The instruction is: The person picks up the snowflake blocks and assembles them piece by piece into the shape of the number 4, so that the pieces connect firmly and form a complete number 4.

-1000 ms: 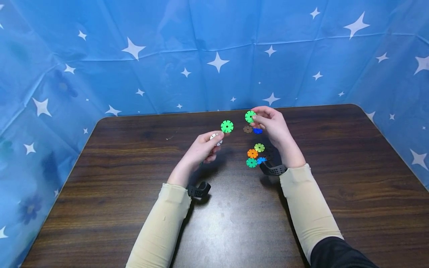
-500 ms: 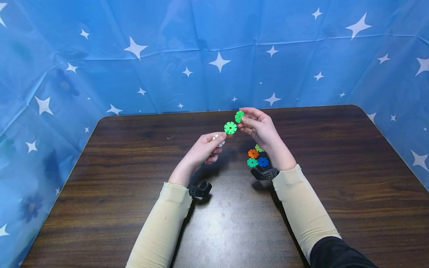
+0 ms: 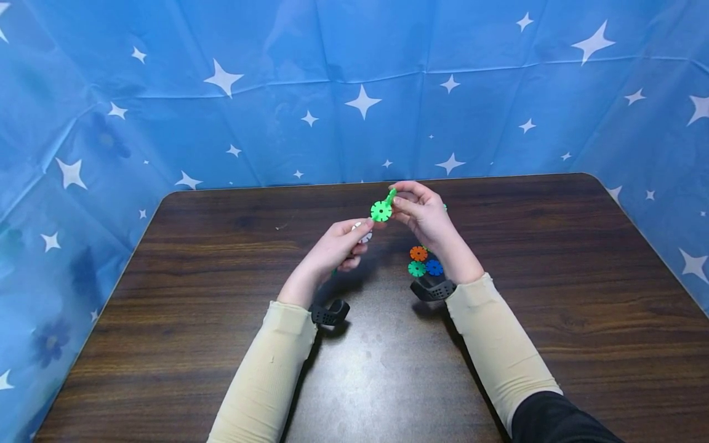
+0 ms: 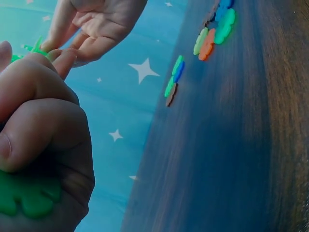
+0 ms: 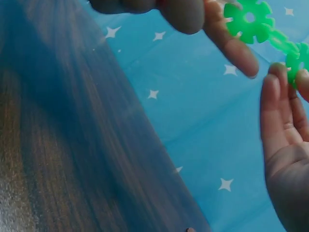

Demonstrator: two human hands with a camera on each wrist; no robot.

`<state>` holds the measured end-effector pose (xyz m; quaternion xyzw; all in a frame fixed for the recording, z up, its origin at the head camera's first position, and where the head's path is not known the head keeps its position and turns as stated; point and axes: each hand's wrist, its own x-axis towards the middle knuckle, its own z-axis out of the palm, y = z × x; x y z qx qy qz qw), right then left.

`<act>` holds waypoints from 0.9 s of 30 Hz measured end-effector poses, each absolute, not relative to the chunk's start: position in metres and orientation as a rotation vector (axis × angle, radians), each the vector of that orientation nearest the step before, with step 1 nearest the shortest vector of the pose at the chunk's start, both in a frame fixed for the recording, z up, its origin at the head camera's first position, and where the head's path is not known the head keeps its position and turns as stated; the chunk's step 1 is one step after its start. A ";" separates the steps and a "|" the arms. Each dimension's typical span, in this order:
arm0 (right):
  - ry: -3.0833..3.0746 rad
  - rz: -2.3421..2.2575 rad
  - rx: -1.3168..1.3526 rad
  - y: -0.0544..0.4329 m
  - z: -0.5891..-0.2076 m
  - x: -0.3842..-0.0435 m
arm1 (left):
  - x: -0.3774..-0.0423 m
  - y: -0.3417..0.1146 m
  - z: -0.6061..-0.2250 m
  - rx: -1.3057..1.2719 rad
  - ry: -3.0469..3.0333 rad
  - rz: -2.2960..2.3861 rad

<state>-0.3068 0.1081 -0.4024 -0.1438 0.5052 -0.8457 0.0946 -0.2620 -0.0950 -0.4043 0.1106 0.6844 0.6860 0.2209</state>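
Note:
My left hand pinches a white notched plastic disc under its thumb. A bright green notched disc stands beyond the thumb tip. Curled left fingers have a darker green disc beneath them in the left wrist view. My right hand pinches another green disc, turned nearly edge-on, between thumb and straight fingers. In the right wrist view a narrow green piece lies between the left hand's green disc and the right hand's. They appear to touch; whether the slots interlock, I cannot tell.
On the dark wooden table lie an orange disc, a green disc and a blue disc. The left wrist view also has a farther cluster, including a brown disc. A blue star-patterned curtain hangs behind.
My right hand has moved left, from above the far discs to the left hand's green disc. Its own disc has turned from facing the view to nearly edge-on. The left hand barely moved.

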 end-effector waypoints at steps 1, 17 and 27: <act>1.514 -2.515 -0.443 0.108 -0.403 -0.307 | -0.262 -0.095 -0.404 0.305 1.889 1.897; 1.744 -2.657 -0.656 0.099 -0.412 -0.306 | -0.262 -0.096 -0.403 0.301 1.810 1.975; 1.755 -2.695 -0.680 0.093 -0.413 -0.303 | -0.261 -0.094 -0.403 0.343 1.806 1.968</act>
